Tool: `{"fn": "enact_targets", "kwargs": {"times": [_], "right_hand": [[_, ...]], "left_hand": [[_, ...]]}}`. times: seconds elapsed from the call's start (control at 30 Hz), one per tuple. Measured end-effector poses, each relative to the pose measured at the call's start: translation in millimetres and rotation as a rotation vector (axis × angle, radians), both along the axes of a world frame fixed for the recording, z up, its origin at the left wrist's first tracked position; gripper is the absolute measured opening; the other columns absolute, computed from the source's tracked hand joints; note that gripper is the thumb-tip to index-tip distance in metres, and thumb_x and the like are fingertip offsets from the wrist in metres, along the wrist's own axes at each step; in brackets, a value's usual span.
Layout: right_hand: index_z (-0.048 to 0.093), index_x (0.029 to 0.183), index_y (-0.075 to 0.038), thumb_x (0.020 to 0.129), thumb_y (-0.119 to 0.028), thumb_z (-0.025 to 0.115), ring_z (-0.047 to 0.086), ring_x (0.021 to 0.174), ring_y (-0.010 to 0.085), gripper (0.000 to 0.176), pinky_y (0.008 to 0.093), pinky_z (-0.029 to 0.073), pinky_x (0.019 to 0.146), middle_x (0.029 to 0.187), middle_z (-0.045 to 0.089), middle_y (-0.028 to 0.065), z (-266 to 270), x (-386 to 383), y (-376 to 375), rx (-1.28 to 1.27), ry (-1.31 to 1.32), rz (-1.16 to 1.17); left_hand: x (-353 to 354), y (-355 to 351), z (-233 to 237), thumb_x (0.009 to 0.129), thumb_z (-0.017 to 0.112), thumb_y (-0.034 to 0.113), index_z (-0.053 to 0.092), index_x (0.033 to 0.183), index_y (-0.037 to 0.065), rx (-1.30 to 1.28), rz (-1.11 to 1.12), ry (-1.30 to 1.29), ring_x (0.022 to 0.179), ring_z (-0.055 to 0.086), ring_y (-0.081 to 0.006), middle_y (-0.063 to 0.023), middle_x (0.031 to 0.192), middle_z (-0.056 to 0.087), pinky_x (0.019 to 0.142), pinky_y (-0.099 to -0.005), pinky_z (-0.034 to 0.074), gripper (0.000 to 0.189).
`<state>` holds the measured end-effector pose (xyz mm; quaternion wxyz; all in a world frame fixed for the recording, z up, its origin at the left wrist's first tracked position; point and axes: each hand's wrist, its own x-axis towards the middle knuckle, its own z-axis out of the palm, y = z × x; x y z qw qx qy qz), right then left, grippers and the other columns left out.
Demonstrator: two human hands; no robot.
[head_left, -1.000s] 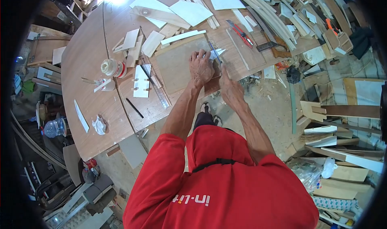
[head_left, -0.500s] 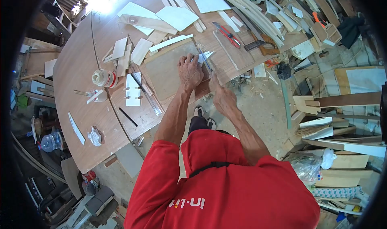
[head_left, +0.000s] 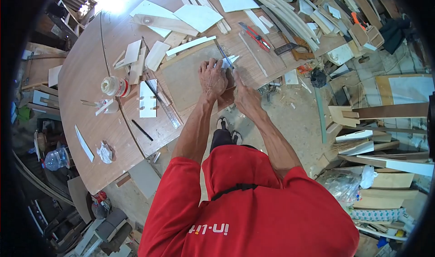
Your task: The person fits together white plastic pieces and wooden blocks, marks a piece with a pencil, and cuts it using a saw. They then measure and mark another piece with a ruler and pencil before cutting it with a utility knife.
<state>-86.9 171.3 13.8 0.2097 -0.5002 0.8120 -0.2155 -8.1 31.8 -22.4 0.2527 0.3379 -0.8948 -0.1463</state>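
Open tabletop (head_left: 84, 82) left of glue tub (head_left: 113, 86), offcuts (head_left: 156, 53) crowd beyond left hand (head_left: 213, 78)

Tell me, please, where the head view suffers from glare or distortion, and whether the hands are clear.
Head view: glare washes out the top left, past the table; the fisheye lens bows the table's edges and blackens the corners; the left hand and right hand sit mid-frame, evenly lit and reasonably sharp.
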Motion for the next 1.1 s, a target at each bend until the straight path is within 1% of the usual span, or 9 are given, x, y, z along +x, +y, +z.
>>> {"fn": "enact_targets", "kwargs": {"times": [0.23,0.3,0.5,0.63,0.83,0.93,1.0,1.03,1.1], "right_hand": [[0.015,0.152,-0.009,0.076,-0.005,0.054,0.062,0.067,0.0458,0.086,0.0526,0.047,0.063,0.074,0.063,0.0268,5.6,9.2,21.8,0.121,-0.028,-0.038],[0.015,0.152,-0.009,0.076,-0.004,0.052,0.062,0.068,0.046,0.084,0.0534,0.046,0.064,0.073,0.063,0.0284,-5.0,3.2,2.7,-0.056,-0.009,-0.017],[0.018,0.151,-0.007,0.072,-0.001,0.054,0.065,0.069,0.0424,0.087,0.0507,0.049,0.062,0.074,0.065,0.0256,14.6,10.3,23.5,0.077,-0.017,-0.045],[0.017,0.152,-0.008,0.072,-0.002,0.055,0.065,0.069,0.0422,0.088,0.0503,0.049,0.062,0.075,0.065,0.0261,0.0,5.5,10.7,-0.043,-0.01,-0.019],[0.015,0.153,-0.011,0.079,-0.004,0.05,0.063,0.069,0.0449,0.082,0.0513,0.047,0.064,0.075,0.063,0.0278,-6.6,8.0,23.0,0.028,-0.058,-0.053],[0.015,0.153,-0.014,0.078,-0.004,0.051,0.063,0.068,0.0441,0.084,0.0508,0.047,0.064,0.074,0.063,0.0272,-18.0,5.5,5.2,-0.132,0.015,-0.055],[0.017,0.153,-0.015,0.078,-0.004,0.052,0.063,0.068,0.0441,0.084,0.0499,0.047,0.064,0.074,0.063,0.0272,-10.6,4.5,6.6,0.024,-0.061,-0.057],[0.017,0.153,-0.015,0.078,-0.004,0.052,0.063,0.068,0.0441,0.084,0.0499,0.047,0.064,0.074,0.063,0.0272,-10.9,4.6,6.7,0.023,-0.065,-0.053],[0.019,0.153,-0.015,0.078,-0.005,0.052,0.063,0.068,0.0439,0.083,0.0494,0.047,0.064,0.075,0.063,0.0275,-12.8,4.6,8.1,-0.036,-0.017,-0.061]], "left_hand": [[2.1,1.7,1.8,0.075,0.063,0.017,0.064,0.112,0.008,-0.002,-0.01,0.004,0.101,0.049,-0.0311,-0.009,0.107,0.057,0.088,-0.045,0.041,0.038],[0.3,0.6,3.3,0.075,0.063,0.017,0.064,0.113,0.008,0.016,-0.006,-0.005,0.101,0.049,-0.031,-0.009,0.108,0.057,0.088,-0.0447,0.041,0.038],[0.1,1.3,4.0,0.075,0.062,0.016,0.063,0.115,0.007,0.009,0.002,0.006,0.1,0.049,-0.0311,-0.0093,0.108,0.058,0.089,-0.0445,0.04,0.04],[-0.4,-0.4,3.0,0.075,0.063,0.016,0.064,0.114,0.007,-0.016,-0.005,0.008,0.1,0.049,-0.031,-0.0095,0.108,0.058,0.089,-0.0445,0.04,0.04],[0.9,0.3,4.7,0.074,0.062,0.014,0.064,0.112,0.006,-0.023,-0.02,0.001,0.098,0.05,-0.0309,-0.0104,0.106,0.058,0.089,-0.0429,0.041,0.04],[7.3,-11.1,2.0,0.073,0.062,0.016,0.061,0.115,0.005,0.061,-0.066,-0.018,0.103,0.052,-0.0319,-0.0118,0.105,0.059,0.094,-0.0419,0.04,0.043],[19.3,-21.4,4.4,0.074,0.061,0.013,0.041,0.138,0.001,0.185,-0.168,-0.014,0.107,0.054,-0.0328,-0.0155,0.113,0.06,0.096,-0.041,0.041,0.068],[24.0,-25.2,6.6,0.074,0.061,0.013,0.041,0.138,0.001,0.184,-0.164,-0.018,0.107,0.054,-0.0328,-0.0155,0.113,0.06,0.096,-0.041,0.041,0.068],[33.2,-31.9,10.1,0.075,0.062,0.008,0.039,0.141,0.0,0.678,-0.169,0.213,0.115,0.053,-0.0358,-0.0185,0.128,0.056,0.094,-0.0411,0.044,0.071]]}}
